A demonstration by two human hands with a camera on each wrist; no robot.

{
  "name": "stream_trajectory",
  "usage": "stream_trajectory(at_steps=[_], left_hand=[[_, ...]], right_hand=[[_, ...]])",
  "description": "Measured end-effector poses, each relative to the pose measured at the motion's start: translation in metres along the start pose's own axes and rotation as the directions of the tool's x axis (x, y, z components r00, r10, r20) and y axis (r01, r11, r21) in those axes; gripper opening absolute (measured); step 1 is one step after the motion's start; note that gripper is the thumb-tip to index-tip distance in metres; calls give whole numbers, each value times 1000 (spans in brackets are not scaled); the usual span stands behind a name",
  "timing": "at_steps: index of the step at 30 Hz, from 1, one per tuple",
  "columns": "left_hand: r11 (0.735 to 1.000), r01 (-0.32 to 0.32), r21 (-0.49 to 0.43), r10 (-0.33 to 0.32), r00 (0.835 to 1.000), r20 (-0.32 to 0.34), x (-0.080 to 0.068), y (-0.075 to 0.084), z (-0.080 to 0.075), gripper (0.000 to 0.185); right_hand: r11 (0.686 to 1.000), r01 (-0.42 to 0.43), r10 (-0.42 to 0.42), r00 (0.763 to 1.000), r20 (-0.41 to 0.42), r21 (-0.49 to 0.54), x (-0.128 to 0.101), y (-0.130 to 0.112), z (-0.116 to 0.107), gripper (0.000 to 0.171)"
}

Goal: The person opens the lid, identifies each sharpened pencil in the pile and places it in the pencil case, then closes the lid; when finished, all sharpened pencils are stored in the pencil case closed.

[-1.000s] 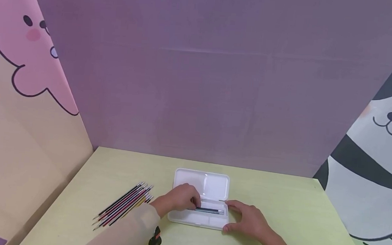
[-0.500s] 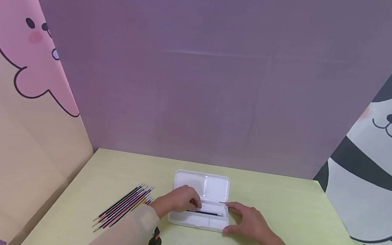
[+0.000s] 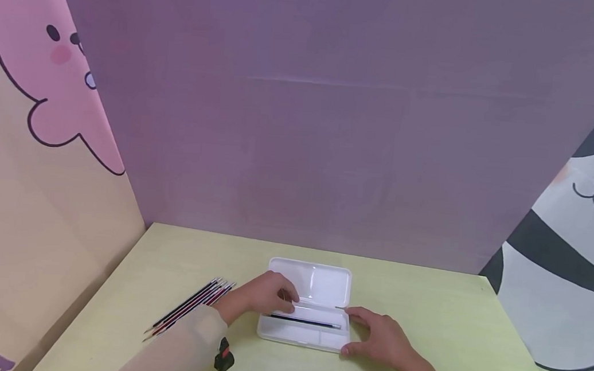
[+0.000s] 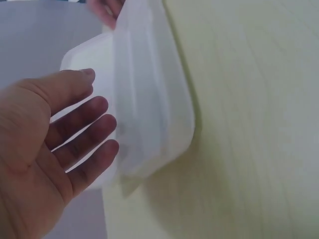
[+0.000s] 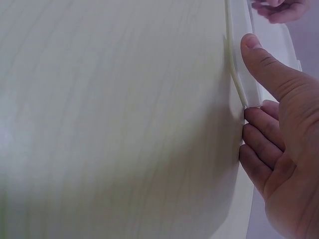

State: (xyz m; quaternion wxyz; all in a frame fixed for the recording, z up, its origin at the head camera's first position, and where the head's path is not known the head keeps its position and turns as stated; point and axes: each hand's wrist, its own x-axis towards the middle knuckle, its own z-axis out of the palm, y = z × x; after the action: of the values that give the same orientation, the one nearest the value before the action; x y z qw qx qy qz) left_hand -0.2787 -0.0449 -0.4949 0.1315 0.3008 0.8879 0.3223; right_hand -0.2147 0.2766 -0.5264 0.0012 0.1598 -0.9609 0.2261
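A white pencil case (image 3: 294, 335) lies on the table with its lid (image 3: 332, 286) folded back. One dark pencil (image 3: 308, 322) with a pale end lies lengthwise inside its base. My left hand (image 3: 271, 293) hovers over the left part of the case. In the left wrist view, its fingers (image 4: 84, 124) are spread loosely and nothing is between them. My right hand (image 3: 382, 338) holds the right end of the case, thumb at the near corner and index finger at the hinge side. The right wrist view shows the thumb (image 5: 264, 59) along the case's side.
To the left, a bundle of striped pencils (image 3: 192, 304) lies slantwise, partly covered by my left sleeve (image 3: 177, 344). A small black device (image 3: 224, 357) hangs at the left cuff. A purple panel (image 3: 320, 152) stands behind the pale table (image 3: 423, 298).
My left fingers have let go of the dark pencil, which has settled into the case. That hand has drawn back left and opened. The right hand keeps its hold.
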Motion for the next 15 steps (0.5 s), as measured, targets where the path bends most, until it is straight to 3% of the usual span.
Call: stream_trajectory(at_steps=[9, 15], left_hand=[[994, -66, -83, 61, 996, -61, -32, -20, -36, 24], [995, -46, -84, 38, 995, -92, -57, -44, -57, 26]], right_hand=[[1000, -24, 24, 1000, 8, 2, 1, -1, 0, 87], [1000, 8, -8, 1000, 8, -9, -1, -4, -4, 88]])
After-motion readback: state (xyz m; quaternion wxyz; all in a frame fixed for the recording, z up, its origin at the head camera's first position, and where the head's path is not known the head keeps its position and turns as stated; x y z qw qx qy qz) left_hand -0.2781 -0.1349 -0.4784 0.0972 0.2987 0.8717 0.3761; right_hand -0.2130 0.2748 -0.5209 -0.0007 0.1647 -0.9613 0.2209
